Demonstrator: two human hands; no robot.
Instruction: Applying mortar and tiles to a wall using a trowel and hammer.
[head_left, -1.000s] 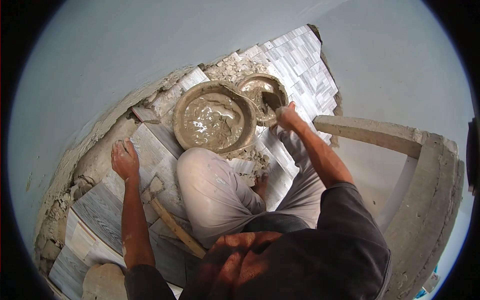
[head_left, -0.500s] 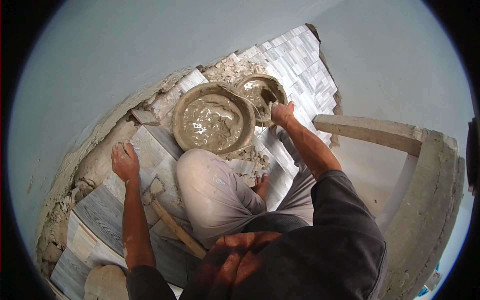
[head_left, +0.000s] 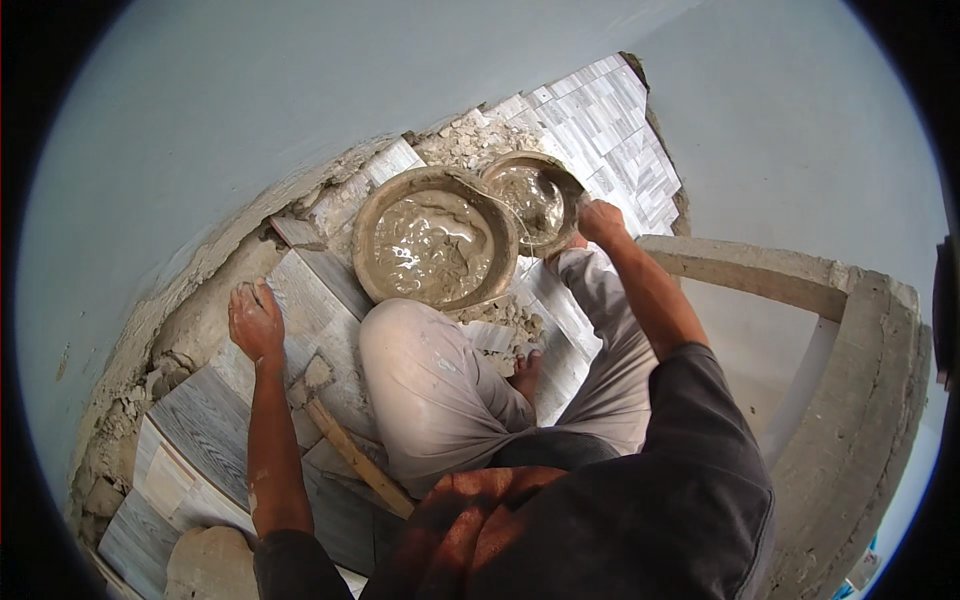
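My right hand (head_left: 604, 222) is closed on a trowel's handle at the right rim of the smaller round bucket (head_left: 494, 235); the dark trowel blade (head_left: 548, 192) sits in that bucket's wet grey mortar. The larger bucket (head_left: 372, 235), also holding wet grey mortar, stands beside it to the left, in front of my bent knees. My left hand (head_left: 255, 320) has its fingers curled over the grey wood-look tiles (head_left: 300, 300) near the broken wall base; whether anything is in them is hidden. A wooden-handled tool (head_left: 350, 445) lies by my left knee.
Pale blue walls (head_left: 170, 140) rise left and right, rubble (head_left: 475, 135) along the broken base. Striped tiles (head_left: 600, 110) cover the far corner. A concrete ledge (head_left: 850, 420) bounds my right side, with a narrower beam (head_left: 740, 270) running from it. Loose tile pieces (head_left: 200, 440) lie at lower left.
My right hand and the trowel moved left and inward half a second ago, and now are back to the right at the small bucket's rim. My left hand has hardly moved.
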